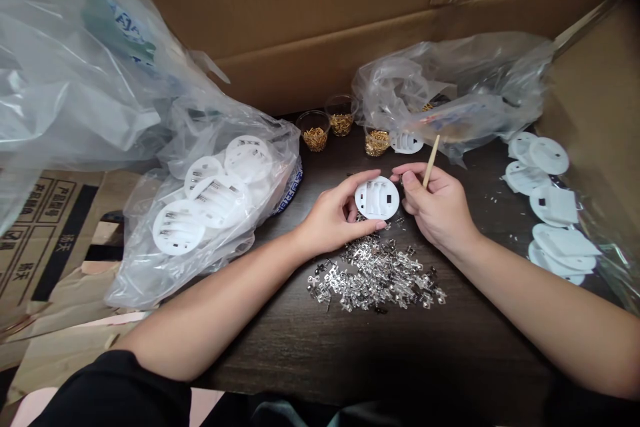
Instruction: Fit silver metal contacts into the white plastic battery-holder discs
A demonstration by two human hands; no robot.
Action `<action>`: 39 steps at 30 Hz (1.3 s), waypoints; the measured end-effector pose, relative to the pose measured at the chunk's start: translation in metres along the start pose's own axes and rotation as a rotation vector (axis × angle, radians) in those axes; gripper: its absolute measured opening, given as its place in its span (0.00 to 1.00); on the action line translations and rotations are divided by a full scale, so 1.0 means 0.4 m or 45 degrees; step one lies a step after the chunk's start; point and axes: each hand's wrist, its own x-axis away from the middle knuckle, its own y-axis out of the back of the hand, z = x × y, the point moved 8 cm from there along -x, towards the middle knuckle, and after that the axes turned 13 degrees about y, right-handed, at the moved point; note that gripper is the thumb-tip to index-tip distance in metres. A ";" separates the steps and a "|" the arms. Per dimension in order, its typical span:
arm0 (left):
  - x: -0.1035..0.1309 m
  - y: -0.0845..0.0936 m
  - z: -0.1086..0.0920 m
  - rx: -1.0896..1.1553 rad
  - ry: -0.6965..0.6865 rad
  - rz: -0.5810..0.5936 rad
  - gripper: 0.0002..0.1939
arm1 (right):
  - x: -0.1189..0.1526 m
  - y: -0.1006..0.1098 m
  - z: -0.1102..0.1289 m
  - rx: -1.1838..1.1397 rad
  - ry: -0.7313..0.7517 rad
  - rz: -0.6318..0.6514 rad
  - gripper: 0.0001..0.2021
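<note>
My left hand point(336, 210) grips a round white plastic battery case point(377, 198) by its rim, with the moulded battery slots facing up. In my right hand point(436, 203), just to the right of the case, a thin wooden stick point(431, 161) slants upward between the fingers. Its thumb and forefinger are pinched near a small dark bit that I cannot make out clearly. Below both hands spreads a loose pile of small metal contact plates and springs point(377, 273) on the dark table point(280, 347).
Clear cups point(314, 131) of gold-coloured small parts stand behind the hands. At left, a plastic bag point(145, 273) holds several white cases point(179, 227). More white cases point(564, 240) lie stacked at right, by another plastic bag point(480, 73). Cardboard walls point(310, 20) enclose the back and right.
</note>
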 end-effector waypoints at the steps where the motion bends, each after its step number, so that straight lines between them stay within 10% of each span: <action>1: 0.000 -0.001 0.000 -0.003 0.003 0.004 0.43 | 0.000 0.001 -0.002 0.002 -0.003 -0.003 0.13; 39: 0.005 0.000 -0.007 0.064 -0.024 -0.014 0.40 | 0.020 -0.027 0.112 0.641 0.570 0.120 0.03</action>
